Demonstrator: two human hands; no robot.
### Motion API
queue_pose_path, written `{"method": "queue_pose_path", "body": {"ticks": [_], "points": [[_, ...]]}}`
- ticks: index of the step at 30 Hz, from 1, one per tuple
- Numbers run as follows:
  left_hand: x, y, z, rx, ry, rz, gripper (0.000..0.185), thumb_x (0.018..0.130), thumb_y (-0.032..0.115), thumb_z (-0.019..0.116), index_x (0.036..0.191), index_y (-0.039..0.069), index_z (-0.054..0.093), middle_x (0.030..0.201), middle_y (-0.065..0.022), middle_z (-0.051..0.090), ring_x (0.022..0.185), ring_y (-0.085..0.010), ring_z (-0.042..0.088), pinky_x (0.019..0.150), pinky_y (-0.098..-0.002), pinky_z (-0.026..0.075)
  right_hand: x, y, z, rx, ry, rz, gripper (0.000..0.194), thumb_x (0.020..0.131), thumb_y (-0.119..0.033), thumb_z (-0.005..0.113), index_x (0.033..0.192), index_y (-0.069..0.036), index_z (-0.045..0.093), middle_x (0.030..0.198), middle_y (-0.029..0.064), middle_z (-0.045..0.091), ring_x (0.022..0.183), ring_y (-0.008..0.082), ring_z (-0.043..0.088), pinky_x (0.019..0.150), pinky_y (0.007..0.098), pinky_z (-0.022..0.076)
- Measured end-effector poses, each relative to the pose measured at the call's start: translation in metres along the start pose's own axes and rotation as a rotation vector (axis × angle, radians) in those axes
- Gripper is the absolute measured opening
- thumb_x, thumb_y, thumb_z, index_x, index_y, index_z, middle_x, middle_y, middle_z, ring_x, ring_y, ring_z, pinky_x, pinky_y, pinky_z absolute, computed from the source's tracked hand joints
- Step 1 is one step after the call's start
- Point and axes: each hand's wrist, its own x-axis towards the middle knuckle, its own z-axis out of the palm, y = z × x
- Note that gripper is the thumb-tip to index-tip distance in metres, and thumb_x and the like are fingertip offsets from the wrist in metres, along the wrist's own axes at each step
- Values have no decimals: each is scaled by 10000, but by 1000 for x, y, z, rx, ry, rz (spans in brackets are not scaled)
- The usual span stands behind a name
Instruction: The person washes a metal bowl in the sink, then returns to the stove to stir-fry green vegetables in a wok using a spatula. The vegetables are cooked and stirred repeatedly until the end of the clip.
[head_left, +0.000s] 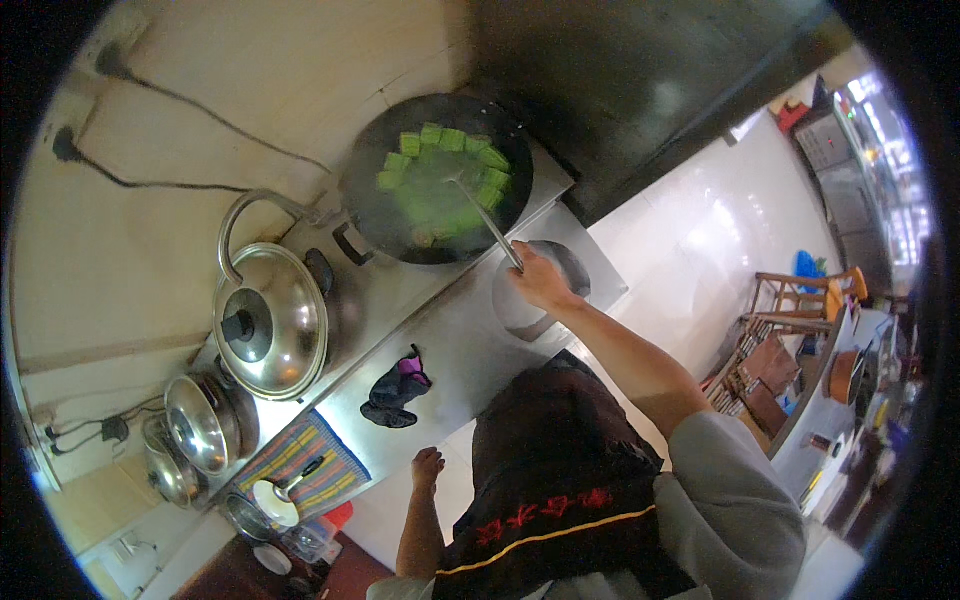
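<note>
My right hand (541, 277) grips the handle of a long metal cooking utensil (487, 217). The utensil's far end is lost among cut green vegetable pieces (442, 184) and steam, so its shape does not show. These pieces lie in a large dark wok (375, 225) with a loop handle on its near left. Beneath my right forearm a round recess (517, 307) is visible in the steel counter. My left hand (427, 466) hangs beside the counter's front edge with curled fingers and nothing visible in it. A black oven mitt (394, 394) with purple lining lies closest to it.
A curved metal faucet (229, 232) arches over a large lidded steel pot (274, 322). Smaller lidded pots (199, 424) stand farther left. A white ladle (276, 501) rests on a striped cloth (307, 457). Power cords (172, 184) run along the wall. Wooden chairs (795, 296) stand to the right.
</note>
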Motion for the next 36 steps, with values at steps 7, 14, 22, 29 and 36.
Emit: {"method": "queue_pose_path", "body": {"ticks": [7, 14, 22, 29, 36], "points": [[57, 30, -32, 365, 226, 239, 386, 833, 173, 714, 1153, -9, 599, 940, -113, 651, 847, -241, 601, 802, -366, 489, -35, 91, -5, 560, 202, 257, 414, 927, -306, 597, 1240, -37, 564, 844, 118, 674, 798, 219, 661, 731, 338, 526], [97, 106, -23, 230, 432, 240, 809, 726, 451, 809, 1395, 191, 436, 1267, -232, 470, 965, -363, 607, 562, -391, 541, -242, 270, -11, 646, 62, 753, 307, 951, -252, 553, 1130, -3, 579, 897, 64, 591, 695, 164, 579, 636, 298, 513], [156, 138, 101, 1032, 580, 122, 677, 757, 657, 635, 1256, 210, 537, 1297, -208, 496, 1180, -409, 489, 883, -561, 434, -443, 288, 27, 524, 26, 1122, 294, 891, -212, 600, 1055, 31, 603, 807, 100, 606, 575, 194, 587, 541, 335, 518], [136, 108, 159, 1118, 151, 714, 452, 797, 461, 587, 809, 18, 676, 781, -213, 668, 775, -379, 654, 730, -479, 484, -356, 250, 70, 295, -113, 906, 411, 875, -270, 601, 1147, 38, 616, 967, 149, 701, 768, 212, 671, 714, 348, 547], [-14, 86, 246, 650, -482, 383, 263, 917, 264, 595, 914, 1, 593, 826, -73, 606, 797, -226, 573, 770, -360, 463, -223, 149, 132, 1501, -144, 938, 428, 975, -430, 486, 1103, -48, 630, 901, 55, 654, 821, 147, 600, 718, 296, 490]]}}
